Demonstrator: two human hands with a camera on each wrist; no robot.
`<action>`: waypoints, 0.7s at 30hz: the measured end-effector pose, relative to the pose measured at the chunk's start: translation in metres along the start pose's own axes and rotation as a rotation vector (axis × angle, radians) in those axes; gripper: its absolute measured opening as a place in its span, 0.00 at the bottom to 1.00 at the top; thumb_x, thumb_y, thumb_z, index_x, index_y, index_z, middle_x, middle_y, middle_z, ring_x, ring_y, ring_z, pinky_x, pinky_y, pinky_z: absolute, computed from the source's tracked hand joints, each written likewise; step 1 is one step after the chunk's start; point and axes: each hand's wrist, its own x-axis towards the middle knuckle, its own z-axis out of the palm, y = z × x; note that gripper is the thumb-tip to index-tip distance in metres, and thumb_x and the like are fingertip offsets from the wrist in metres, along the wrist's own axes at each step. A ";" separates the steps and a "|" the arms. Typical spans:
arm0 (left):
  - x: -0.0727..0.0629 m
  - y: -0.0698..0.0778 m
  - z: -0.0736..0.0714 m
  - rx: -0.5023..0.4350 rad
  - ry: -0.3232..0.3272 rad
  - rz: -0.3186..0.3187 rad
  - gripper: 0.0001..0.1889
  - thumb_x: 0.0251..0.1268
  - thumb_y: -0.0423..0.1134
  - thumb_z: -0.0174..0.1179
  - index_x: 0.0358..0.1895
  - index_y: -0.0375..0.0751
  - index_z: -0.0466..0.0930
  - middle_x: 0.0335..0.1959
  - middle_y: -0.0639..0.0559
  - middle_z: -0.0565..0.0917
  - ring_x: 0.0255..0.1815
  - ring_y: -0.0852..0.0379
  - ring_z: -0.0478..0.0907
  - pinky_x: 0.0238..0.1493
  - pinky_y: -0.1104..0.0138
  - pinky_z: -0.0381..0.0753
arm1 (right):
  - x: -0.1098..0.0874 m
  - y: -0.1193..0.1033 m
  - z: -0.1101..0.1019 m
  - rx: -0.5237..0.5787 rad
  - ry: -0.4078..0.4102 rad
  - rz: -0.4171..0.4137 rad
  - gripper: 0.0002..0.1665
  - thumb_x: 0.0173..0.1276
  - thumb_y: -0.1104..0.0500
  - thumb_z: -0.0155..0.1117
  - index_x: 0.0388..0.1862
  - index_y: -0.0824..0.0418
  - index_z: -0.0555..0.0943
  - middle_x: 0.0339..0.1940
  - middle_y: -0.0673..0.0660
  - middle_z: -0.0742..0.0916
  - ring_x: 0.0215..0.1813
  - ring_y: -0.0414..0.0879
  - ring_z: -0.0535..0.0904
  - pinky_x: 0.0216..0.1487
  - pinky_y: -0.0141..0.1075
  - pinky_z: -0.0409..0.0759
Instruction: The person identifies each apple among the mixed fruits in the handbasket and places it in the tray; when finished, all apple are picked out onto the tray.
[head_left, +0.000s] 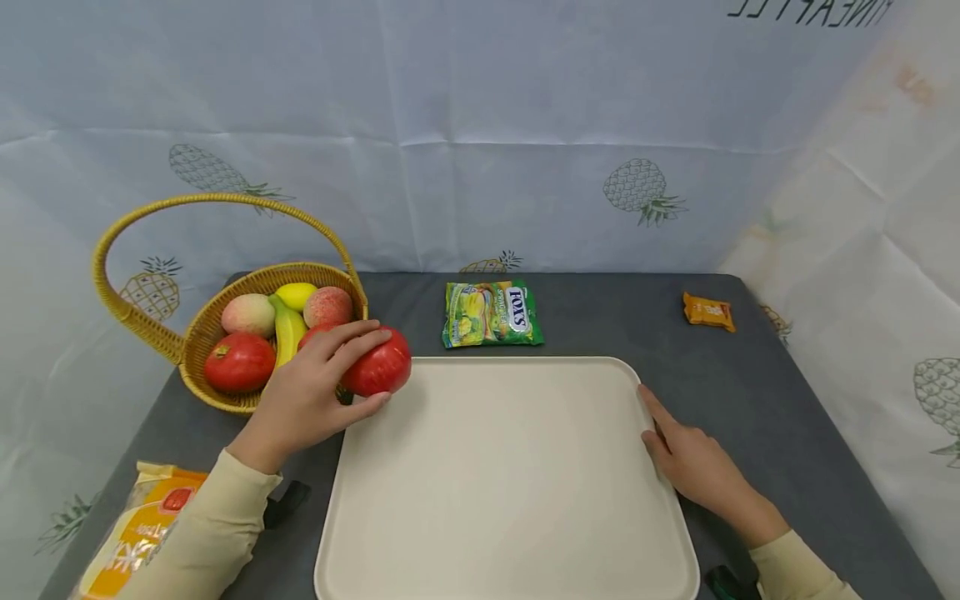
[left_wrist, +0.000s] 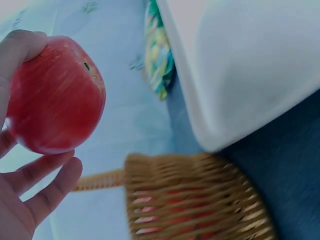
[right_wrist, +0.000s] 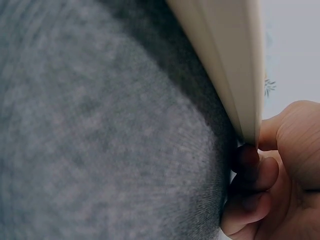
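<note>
My left hand [head_left: 311,396] grips a red apple [head_left: 381,364] between thumb and fingers, above the tray's far left corner and beside the basket's right rim. The left wrist view shows the apple [left_wrist: 57,97] clear of the wicker, its skin faintly streaked. A yellow wicker basket [head_left: 197,375] with a tall handle stands at the left, holding a pomegranate [head_left: 240,363], a banana [head_left: 287,329], two peaches, a lemon and another red fruit partly hidden behind my hand. At the right edge of the beige tray [head_left: 510,475], my right hand [head_left: 693,462] pinches the rim, some fingers curled below it.
Behind the tray lies a green FOX'S candy bag [head_left: 491,315]. A small orange packet [head_left: 708,312] sits at the far right of the dark table [head_left: 780,417]. An orange and white food bag [head_left: 142,529] is partly under my left sleeve. A pineapple-print cloth [head_left: 480,183] hangs behind.
</note>
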 end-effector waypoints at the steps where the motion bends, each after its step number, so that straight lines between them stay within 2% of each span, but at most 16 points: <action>1: -0.001 0.000 0.003 -0.002 -0.014 0.003 0.35 0.66 0.65 0.61 0.69 0.47 0.74 0.67 0.45 0.74 0.62 0.42 0.74 0.47 0.45 0.84 | 0.000 0.000 0.000 0.001 -0.001 0.001 0.42 0.80 0.56 0.55 0.85 0.55 0.47 0.16 0.49 0.70 0.13 0.43 0.66 0.17 0.38 0.66; 5: -0.003 0.002 0.014 0.005 -0.057 0.001 0.38 0.54 0.54 0.76 0.69 0.49 0.74 0.68 0.46 0.74 0.61 0.42 0.73 0.47 0.47 0.85 | 0.000 0.000 0.001 -0.006 0.005 -0.003 0.42 0.80 0.56 0.55 0.85 0.55 0.47 0.16 0.49 0.70 0.12 0.42 0.66 0.17 0.38 0.66; 7: -0.005 0.003 0.019 0.017 -0.066 -0.004 0.41 0.49 0.51 0.79 0.69 0.50 0.74 0.67 0.46 0.74 0.60 0.42 0.74 0.45 0.47 0.85 | 0.000 0.000 0.001 -0.010 0.010 -0.005 0.42 0.80 0.56 0.56 0.85 0.55 0.48 0.16 0.49 0.70 0.12 0.42 0.66 0.17 0.38 0.66; 15: -0.014 0.005 0.036 0.009 -0.080 -0.011 0.42 0.46 0.50 0.81 0.69 0.51 0.75 0.67 0.46 0.75 0.60 0.42 0.74 0.48 0.48 0.84 | 0.000 -0.001 0.001 -0.006 0.013 0.000 0.42 0.80 0.56 0.56 0.85 0.55 0.48 0.16 0.48 0.70 0.12 0.42 0.65 0.16 0.38 0.65; 21: -0.021 0.009 0.044 0.007 -0.103 -0.002 0.41 0.47 0.50 0.81 0.68 0.52 0.75 0.66 0.46 0.75 0.59 0.43 0.75 0.52 0.48 0.83 | -0.001 -0.001 0.001 -0.005 0.011 0.006 0.42 0.81 0.55 0.55 0.85 0.55 0.48 0.16 0.48 0.70 0.12 0.42 0.65 0.16 0.38 0.65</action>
